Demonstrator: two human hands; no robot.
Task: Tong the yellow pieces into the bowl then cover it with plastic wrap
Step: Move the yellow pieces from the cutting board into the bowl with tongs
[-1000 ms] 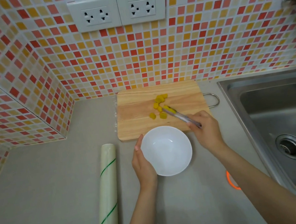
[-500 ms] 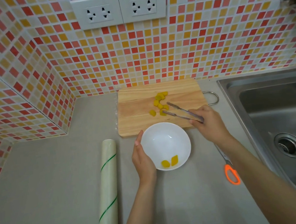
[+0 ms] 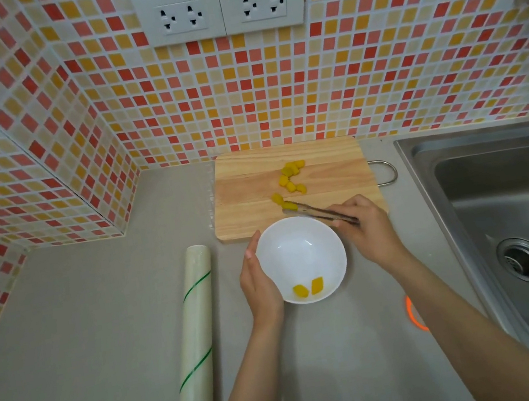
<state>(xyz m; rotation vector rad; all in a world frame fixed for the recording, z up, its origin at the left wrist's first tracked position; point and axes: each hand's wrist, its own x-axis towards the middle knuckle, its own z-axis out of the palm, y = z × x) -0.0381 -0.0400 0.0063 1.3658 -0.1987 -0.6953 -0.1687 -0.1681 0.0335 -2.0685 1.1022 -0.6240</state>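
Observation:
A white bowl (image 3: 299,246) stands on the grey counter just in front of a wooden cutting board (image 3: 249,199). Two yellow pieces (image 3: 309,288) lie in the bowl's near side. Several more yellow pieces (image 3: 290,179) lie on the board. My left hand (image 3: 258,281) cups the bowl's left rim. My right hand (image 3: 366,226) holds metal tongs (image 3: 320,213), whose tips are closed around a yellow piece (image 3: 289,205) at the board's near edge. A roll of plastic wrap (image 3: 195,343) lies to the left of the bowl.
A steel sink (image 3: 517,229) fills the right side. An orange scissor handle (image 3: 412,313) shows beside my right forearm. The board's wire handle (image 3: 386,171) points toward the sink. The tiled wall with two sockets (image 3: 220,8) rises behind the board.
The bowl was empty a second ago and now holds two yellow pieces. The tongs went back to the board, and their tips have closed on another piece.

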